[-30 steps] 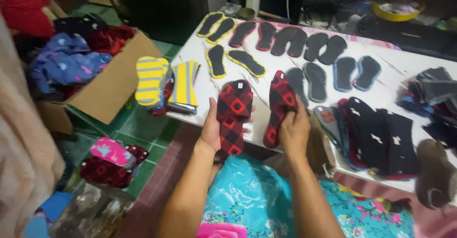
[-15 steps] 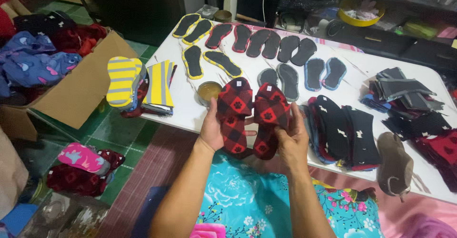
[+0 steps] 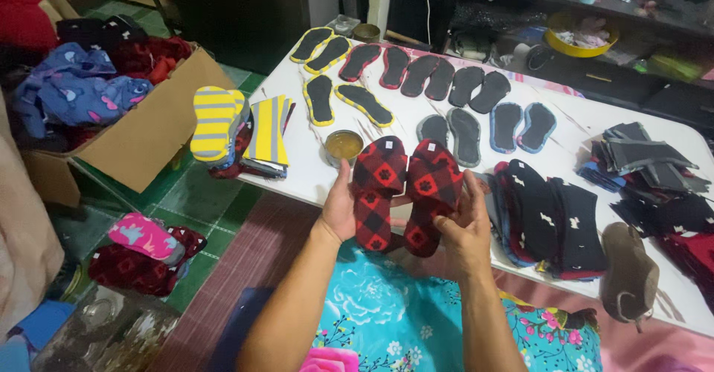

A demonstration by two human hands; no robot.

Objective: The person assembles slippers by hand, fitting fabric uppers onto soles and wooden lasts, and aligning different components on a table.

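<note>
Two red and black checked slippers (image 3: 405, 190) are held side by side, toes up, just above the near edge of the white table (image 3: 297, 164). The left hand (image 3: 341, 210) is wrapped round the left slipper (image 3: 378, 193) from its outer side, thumb on top. The right hand (image 3: 465, 223) grips the right slipper (image 3: 430, 193) near its heel, fingers curled over the edge. The 2 slippers touch each other along the middle.

Just beside the left slipper's toe sits a small round tin (image 3: 344, 146) w/ yellow-brown stuff in it. Behind the slippers, flat black soles (image 3: 439, 78) lie in rows on the table; some have yellow rims, some red, some blue. Right of the hands is a pile of dark cloth pieces (image 3: 550, 220) w/ small white shapes. Farther right are more dark folded cloth pieces (image 3: 639, 156) and a brown slipper (image 3: 628, 272) near the table edge.

At the table's left end, a yellow and grey striped sole stack (image 3: 216, 123) rests next to striped cloth pieces (image 3: 268, 130). On the floor to the left, a cardboard box (image 3: 141, 130) holds blue and red cloth. Near it on the green tiles lies a pink slipper (image 3: 145, 238) on red ones. The person's lap shows bright blue flowery cloth (image 3: 387, 312).
</note>
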